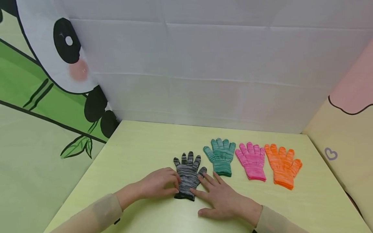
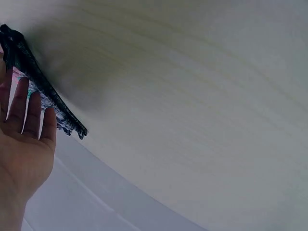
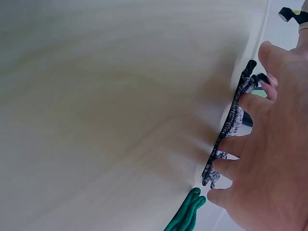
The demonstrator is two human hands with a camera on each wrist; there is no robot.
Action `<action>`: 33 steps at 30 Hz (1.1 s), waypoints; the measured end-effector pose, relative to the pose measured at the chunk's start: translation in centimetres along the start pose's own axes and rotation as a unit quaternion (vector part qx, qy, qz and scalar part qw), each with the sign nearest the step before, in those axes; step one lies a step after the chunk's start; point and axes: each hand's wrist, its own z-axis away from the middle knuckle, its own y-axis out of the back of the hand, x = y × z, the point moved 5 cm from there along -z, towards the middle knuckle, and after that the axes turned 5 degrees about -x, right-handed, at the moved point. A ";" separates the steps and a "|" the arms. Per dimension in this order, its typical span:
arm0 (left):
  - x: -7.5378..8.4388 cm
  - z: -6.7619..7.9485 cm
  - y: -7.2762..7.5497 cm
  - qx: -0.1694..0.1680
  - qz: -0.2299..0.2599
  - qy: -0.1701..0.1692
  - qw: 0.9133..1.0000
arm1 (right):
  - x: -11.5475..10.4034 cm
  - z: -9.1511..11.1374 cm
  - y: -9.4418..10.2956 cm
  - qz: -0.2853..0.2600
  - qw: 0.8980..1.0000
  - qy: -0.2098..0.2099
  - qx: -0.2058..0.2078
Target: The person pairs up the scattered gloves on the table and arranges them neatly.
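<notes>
A black-and-grey knit glove (image 1: 187, 176) lies flat on the table, fingers pointing away and black cuff nearest me. At its left edge, by the cuff, my left hand (image 1: 161, 183) pinches the knit between curled fingers and thumb; the exact contact is partly hidden. My right hand (image 1: 222, 199) rests with spread, straight fingers on the glove's right side and thumb, its own thumb on the table. Seen from the right wrist, the cuff (image 3: 249, 70) has its layers slightly apart near the left fingertips. In the left wrist view, the glove (image 2: 45, 89) appears edge-on beside the left hand's fingers.
To the right, a green glove (image 1: 222, 157), a pink glove (image 1: 253, 161) and an orange glove (image 1: 282, 166) lie in a row on the pale yellow table (image 1: 140, 142). A white panel (image 1: 204, 64) rises behind, with printed walls on both sides.
</notes>
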 end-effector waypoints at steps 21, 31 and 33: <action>0.5 0.8 -0.4 -0.005 -0.019 -0.048 0.999 | -2.0 -2.0 3.0 -0.013 0.986 0.018 0.164; 1.0 0.9 -0.2 -0.003 -0.035 -0.059 0.998 | -2.3 -2.8 3.0 0.033 0.987 0.008 0.159; 1.0 1.0 -0.3 -0.005 -0.036 -0.060 0.998 | -2.3 -2.8 2.8 0.036 0.989 0.016 0.140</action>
